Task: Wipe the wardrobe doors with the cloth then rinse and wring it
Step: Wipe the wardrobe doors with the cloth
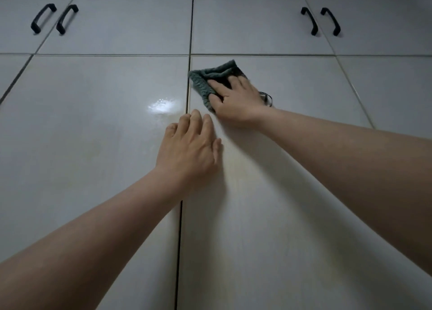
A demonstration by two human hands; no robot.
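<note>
The right hand (236, 99) pressed the cloth (205, 80) flat, fingers spread; the left hand (189, 146), open and empty, braced at seven o'clock. Overlapping downward strokes would suit the door (292, 193).

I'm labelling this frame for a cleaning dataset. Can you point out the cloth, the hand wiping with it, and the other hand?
cloth (203, 80): head view, bare knitted part left of the fingers.
right hand (236, 99): head view, back of hand.
left hand (187, 148): head view, back of hand.

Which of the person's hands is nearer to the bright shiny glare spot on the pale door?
Left. The left hand lies flat on the door just below and right of the glare spot; the right hand, pressing the grey-green knitted cloth, sits farther right, across the door seam.
</note>
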